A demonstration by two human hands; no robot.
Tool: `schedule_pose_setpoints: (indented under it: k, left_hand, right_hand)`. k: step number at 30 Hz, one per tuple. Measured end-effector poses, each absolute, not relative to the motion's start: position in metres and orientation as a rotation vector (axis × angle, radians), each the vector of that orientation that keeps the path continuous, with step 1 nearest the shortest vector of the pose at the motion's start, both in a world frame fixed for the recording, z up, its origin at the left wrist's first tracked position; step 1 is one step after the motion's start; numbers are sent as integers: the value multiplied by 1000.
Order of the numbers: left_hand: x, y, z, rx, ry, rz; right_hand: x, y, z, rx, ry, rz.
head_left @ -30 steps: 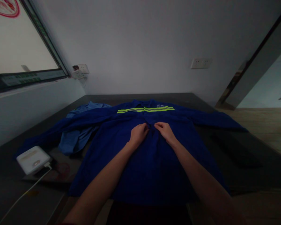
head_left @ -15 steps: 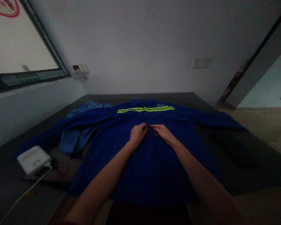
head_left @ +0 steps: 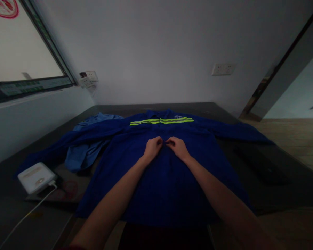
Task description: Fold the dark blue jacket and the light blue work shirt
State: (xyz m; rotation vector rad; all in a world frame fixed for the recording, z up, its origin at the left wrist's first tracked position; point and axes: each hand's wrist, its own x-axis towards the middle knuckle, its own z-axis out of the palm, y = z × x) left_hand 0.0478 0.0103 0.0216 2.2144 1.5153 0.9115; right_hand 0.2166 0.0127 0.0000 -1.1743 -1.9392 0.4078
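Note:
A dark blue work jacket [head_left: 169, 180] with yellow-green reflective stripes [head_left: 161, 121] lies spread flat on a dark table [head_left: 289, 180], sleeves out to both sides. My left hand [head_left: 152, 148] and my right hand [head_left: 177, 148] meet at the jacket's front centre line, just below the stripes. Both pinch the fabric of the front edge between fingers and thumb, fingertips almost touching. What lies between the fingertips is too small and dark to make out.
A lighter blue garment [head_left: 87, 152] lies crumpled under the jacket's left sleeve. A white box-shaped device [head_left: 35, 177] with a white cable [head_left: 28, 215] sits near the table's left front. Wall sockets [head_left: 88, 79] and a window are at the left, a doorway at the right.
My right hand has moved slightly left and curled in, so both hands now pinch the jacket's front close together. The jacket has not shifted.

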Motion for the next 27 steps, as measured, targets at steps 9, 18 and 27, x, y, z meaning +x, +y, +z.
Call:
schedule_pose_setpoints:
  k: [9,18,27]
  left_hand:
    - [46,13,20,2212,1428,942]
    - [46,14,20,2202,1439,952]
    - [44,14,22,2180,1395,959]
  right_hand:
    - [225,18,6,-1210,-2084,316]
    - [220,7,15,-1158,-1992,262]
    - [221,13,6,-1139,-2008,312]
